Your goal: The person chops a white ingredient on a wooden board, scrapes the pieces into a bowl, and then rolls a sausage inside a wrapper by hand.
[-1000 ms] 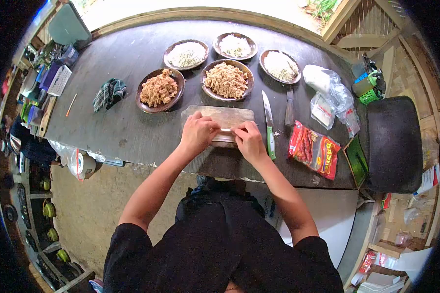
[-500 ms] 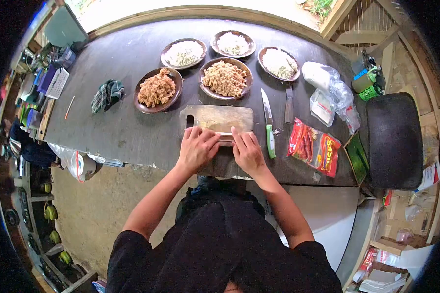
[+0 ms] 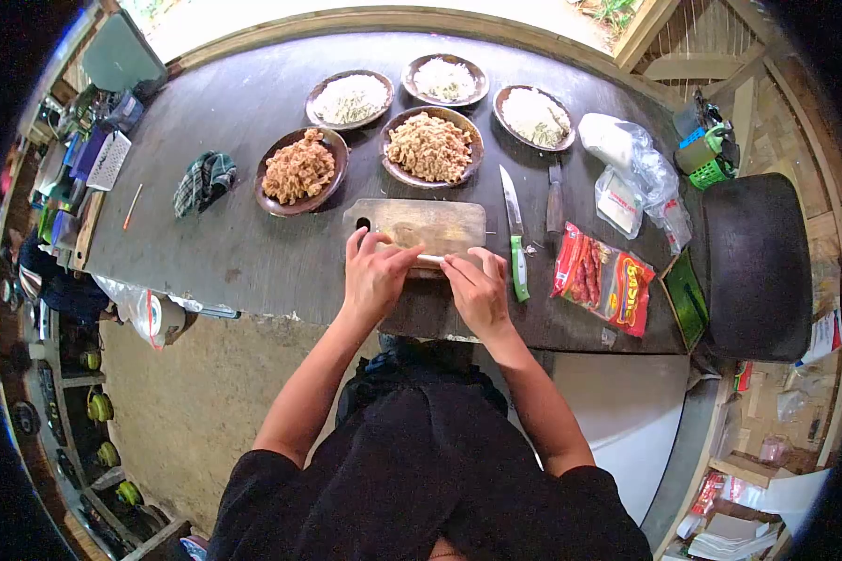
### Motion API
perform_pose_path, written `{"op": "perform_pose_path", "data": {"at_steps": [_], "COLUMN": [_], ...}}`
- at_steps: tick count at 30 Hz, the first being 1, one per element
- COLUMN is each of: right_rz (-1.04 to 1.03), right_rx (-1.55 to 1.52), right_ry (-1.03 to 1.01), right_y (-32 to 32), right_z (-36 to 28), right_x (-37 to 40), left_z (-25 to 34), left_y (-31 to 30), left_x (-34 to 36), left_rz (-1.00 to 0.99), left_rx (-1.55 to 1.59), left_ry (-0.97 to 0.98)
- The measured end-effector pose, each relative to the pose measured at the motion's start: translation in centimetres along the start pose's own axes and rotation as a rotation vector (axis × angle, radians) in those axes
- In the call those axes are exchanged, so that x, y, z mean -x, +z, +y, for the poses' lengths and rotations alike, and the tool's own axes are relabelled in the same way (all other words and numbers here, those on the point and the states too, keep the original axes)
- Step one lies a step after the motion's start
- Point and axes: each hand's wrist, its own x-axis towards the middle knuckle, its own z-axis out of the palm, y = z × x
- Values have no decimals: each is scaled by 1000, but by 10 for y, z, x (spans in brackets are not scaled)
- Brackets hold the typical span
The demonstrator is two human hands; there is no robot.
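A thin, whitish roll-shaped piece (image 3: pixel 431 259) spans the gap between my hands over the near edge of the wooden cutting board (image 3: pixel 440 222); I cannot make out its kind. The fingertips of my left hand (image 3: pixel 376 274) pinch its left end. At its other end, my right hand (image 3: pixel 478 292) closes thumb and fingers on it. A green-handled knife (image 3: pixel 515 234) lies just right of the board. Beyond the board stand a brown bowl of light-brown crumbly food (image 3: pixel 430 148) and another bowl of redder crumbly food (image 3: pixel 298 168).
Three plates of whitish shreds (image 3: pixel 350 99) stand at the back. On the right lie a dark-handled knife (image 3: pixel 555 201), a red sausage packet (image 3: pixel 603 280) and clear plastic bags (image 3: pixel 641 173). A checked cloth (image 3: pixel 206 182) and a thin stick (image 3: pixel 133 208) lie left.
My hands have lifted slightly and their fingers have drawn up from lying flatter over the piece to pinching its ends. The whitish piece now shows more clearly between them.
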Motion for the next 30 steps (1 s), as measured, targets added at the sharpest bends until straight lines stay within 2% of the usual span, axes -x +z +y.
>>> {"op": "perform_pose_path", "data": {"at_steps": [2,4,5,10,14,16,20,23,30], "right_rz": [11,-48,-49,-75,-66,-39,-53,11,-23], "right_rx": [-57,-111,-112,-130,-225,-243,-244,-226,-153], "right_ry": [16,198,197,81,68,-37,-62,-45,64], "right_y": [1,0,-3,4,18,19,15,11,-7], "right_z": [-1,-7,-7,3,14,17,16,9,1], "right_x": [-4,-12,-13,-14,-20,-23,-15,-7,-4], "left_z": [-3,-6,-5,-8,-16,-17,-13,-2,14], "left_y": [-3,-4,-4,-2,0,1,-1,-10,17], "left_x": [-3,-4,-3,-4,-7,-3,11,1,-20], "left_rz": [-5,-22,-22,-58,-52,-27,-42,-116,-42], "left_rx": [-3,53,53,137,103,152,148,93,238], "left_ry": [22,45,43,58,99,118,165,87,-48]}}
